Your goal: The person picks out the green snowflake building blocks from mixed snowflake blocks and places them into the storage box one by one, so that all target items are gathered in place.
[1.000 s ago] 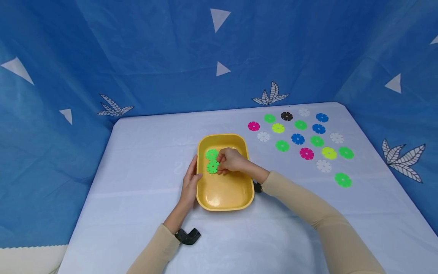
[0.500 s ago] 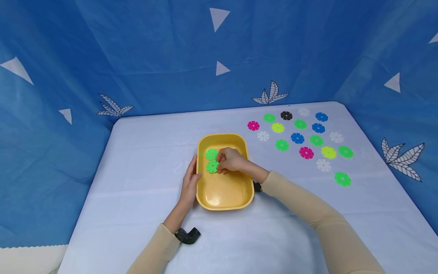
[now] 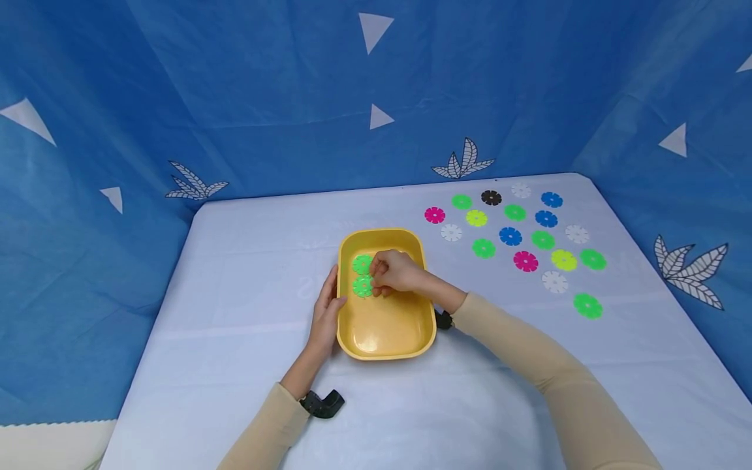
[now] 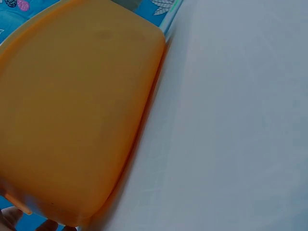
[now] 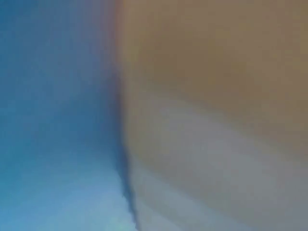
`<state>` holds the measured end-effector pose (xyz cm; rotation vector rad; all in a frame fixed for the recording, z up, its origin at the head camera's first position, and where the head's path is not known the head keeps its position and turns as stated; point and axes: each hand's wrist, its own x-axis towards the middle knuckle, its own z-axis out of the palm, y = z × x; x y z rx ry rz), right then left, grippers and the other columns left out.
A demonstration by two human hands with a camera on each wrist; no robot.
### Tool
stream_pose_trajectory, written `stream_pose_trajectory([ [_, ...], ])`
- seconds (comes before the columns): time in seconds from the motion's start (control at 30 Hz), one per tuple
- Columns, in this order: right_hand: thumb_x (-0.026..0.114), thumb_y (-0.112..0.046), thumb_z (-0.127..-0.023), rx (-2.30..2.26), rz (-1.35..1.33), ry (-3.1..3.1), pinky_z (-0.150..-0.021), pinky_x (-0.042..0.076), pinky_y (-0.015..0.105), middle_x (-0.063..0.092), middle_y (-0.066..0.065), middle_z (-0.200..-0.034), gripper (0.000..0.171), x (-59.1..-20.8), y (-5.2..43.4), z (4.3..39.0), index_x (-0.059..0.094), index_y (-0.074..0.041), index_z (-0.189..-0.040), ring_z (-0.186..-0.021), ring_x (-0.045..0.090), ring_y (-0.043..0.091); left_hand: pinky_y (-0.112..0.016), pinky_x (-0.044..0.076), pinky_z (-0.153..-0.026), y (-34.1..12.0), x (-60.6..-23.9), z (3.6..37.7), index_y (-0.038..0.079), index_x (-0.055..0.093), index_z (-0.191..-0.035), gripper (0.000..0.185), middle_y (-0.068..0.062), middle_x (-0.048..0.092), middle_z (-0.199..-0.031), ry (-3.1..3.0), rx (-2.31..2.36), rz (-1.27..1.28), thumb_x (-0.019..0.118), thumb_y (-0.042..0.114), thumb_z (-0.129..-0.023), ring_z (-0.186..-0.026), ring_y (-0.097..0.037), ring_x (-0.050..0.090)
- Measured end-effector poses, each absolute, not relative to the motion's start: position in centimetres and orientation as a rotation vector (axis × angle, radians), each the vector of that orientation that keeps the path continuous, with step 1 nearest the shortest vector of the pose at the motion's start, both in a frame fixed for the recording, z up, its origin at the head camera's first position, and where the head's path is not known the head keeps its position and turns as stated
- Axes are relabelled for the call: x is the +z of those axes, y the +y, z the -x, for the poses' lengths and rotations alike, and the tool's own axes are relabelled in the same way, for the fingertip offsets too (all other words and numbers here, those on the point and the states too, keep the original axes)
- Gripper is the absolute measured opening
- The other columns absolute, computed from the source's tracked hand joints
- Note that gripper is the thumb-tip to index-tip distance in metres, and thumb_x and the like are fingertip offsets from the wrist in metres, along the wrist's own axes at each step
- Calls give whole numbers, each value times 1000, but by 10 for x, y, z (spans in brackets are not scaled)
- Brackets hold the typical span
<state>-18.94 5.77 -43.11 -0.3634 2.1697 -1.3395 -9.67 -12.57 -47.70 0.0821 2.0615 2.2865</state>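
Table (image 3: pixel 235 313) – pale blue-white cloth cover, blue patterned backdrop behind and at both sides. Yellow tray (image 3: pixel 384 343) sits on cloth near middle, long side running front to back. Right of tray, toward far right corner – scattered flat snowflake discs (image 3: pixel 517 241) lying singly on cloth, none stacked: green, lime, blue, pink, white, one black disc (image 3: pixel 491 197) at far edge. Nearest green disc (image 3: pixel 587 305) lies apart from cluster.

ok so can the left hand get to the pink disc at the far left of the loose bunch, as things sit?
Probably not directly. The left hand rests on the yellow tray's left wall; the pink disc lies beyond the tray's far right corner, so the tray and the right hand inside it stand between.
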Motion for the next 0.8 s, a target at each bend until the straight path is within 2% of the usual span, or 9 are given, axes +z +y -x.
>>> stream_pose_trajectory([
  [0.1, 65, 0, -90, -1368, 406, 2135, -70, 60, 34, 62, 11, -83, 19, -423, 66, 190, 60, 6, -107, -77, 72, 28, -46, 20, -121, -126, -478, 97, 16, 17, -158, 63, -4, 15, -164, 2069, 2277, -71, 35, 5, -99, -151, -24, 18],
  [0.23, 65, -6, -91, -1391, 440, 2164, -77, 60, 43, 61, 13, -89, 25, -401, 87, 189, 60, 6, -113, -85, 72, 31, -45, 20, -121, -125, -477, 97, 17, 17, -158, 64, -3, 16, -164, 2072, 2268, -57, 36, 4, -99, -151, -23, 18],
  [0.3, 65, -8, -92, -1391, 422, 2218, -76, 59, 44, 61, 14, -92, 26, -392, 103, 190, 60, 5, -115, -88, 72, 31, -43, 19, -121, -126, -477, 96, 17, 18, -158, 64, -2, 15, -165, 2078, 2267, -47, 36, 3, -98, -151, -22, 17],
  [0.47, 67, -16, -91, -1307, 235, 2422, -71, 56, 33, 61, 13, -100, 35, -388, 152, 198, 60, 0, -121, -89, 68, 26, -43, 16, -122, -127, -477, 96, 17, 19, -158, 64, -2, 14, -165, 2093, 2264, -37, 35, 2, -98, -152, -21, 13],
  [0.53, 69, -19, -90, -1251, 125, 2483, -73, 55, 30, 60, 13, -106, 39, -393, 171, 200, 59, -2, -124, -92, 64, 25, -42, 16, -122, -127, -476, 96, 17, 19, -158, 64, -1, 14, -165, 2091, 2263, -38, 35, 2, -98, -152, -21, 14],
  [0.67, 68, -22, -91, -1200, -48, 2541, -79, 54, 31, 57, 15, -119, 47, -403, 207, 201, 54, -3, -132, -99, 56, 28, -42, 17, -122, -126, -476, 96, 17, 19, -158, 63, -1, 15, -165, 2084, 2262, -36, 35, 2, -99, -152, -20, 15],
  [0.8, 67, -23, -92, -1247, -137, 2583, -78, 53, 33, 54, 20, -124, 50, -409, 237, 200, 52, 0, -134, -100, 57, 33, -42, 16, -122, -126, -477, 96, 17, 19, -158, 63, -1, 14, -165, 2078, 2268, -39, 35, 2, -99, -152, -20, 14],
])
